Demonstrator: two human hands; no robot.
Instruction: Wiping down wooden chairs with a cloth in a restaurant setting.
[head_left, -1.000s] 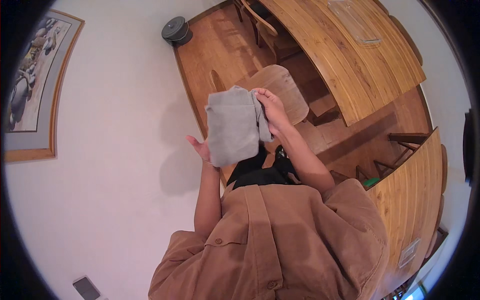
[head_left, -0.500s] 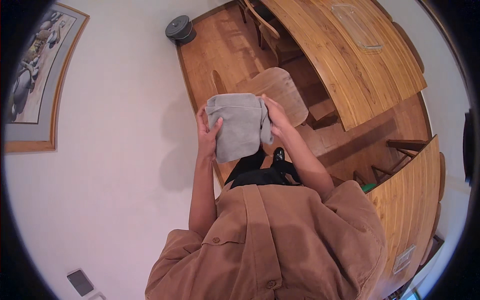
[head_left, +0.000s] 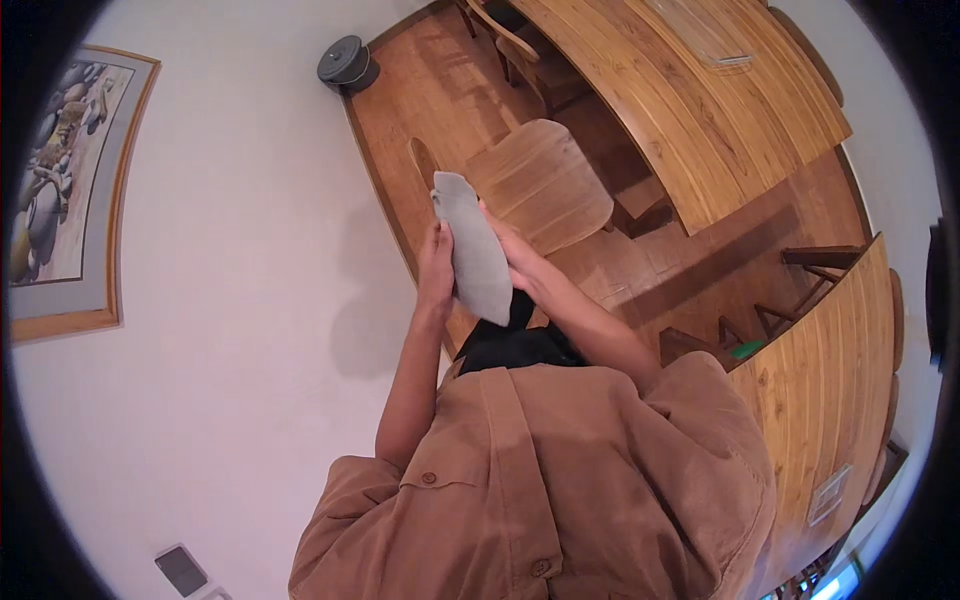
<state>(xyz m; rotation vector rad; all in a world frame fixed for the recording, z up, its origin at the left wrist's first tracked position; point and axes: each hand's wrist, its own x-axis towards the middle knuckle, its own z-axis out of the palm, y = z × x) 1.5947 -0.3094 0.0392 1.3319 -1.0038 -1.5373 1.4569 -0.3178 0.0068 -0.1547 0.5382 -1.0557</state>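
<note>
A grey cloth (head_left: 472, 247), folded narrow, is pressed between both my hands in front of my chest. My left hand (head_left: 436, 268) lies flat against its left side. My right hand (head_left: 512, 250) closes on its right side from behind, fingers partly hidden by the cloth. The cloth hangs above the seat of a wooden chair (head_left: 540, 183). Below it I see a black garment (head_left: 515, 345) and my brown shirt (head_left: 560, 470).
A long wooden table (head_left: 700, 100) runs across the top right, another wooden surface (head_left: 835, 380) stands at the right. A round dark robot vacuum (head_left: 343, 63) sits by the wall. A framed picture (head_left: 60, 190) hangs at the left.
The cloth was spread wide a second ago; it is now folded into a narrow strip, with my two hands brought together on either side of it.
</note>
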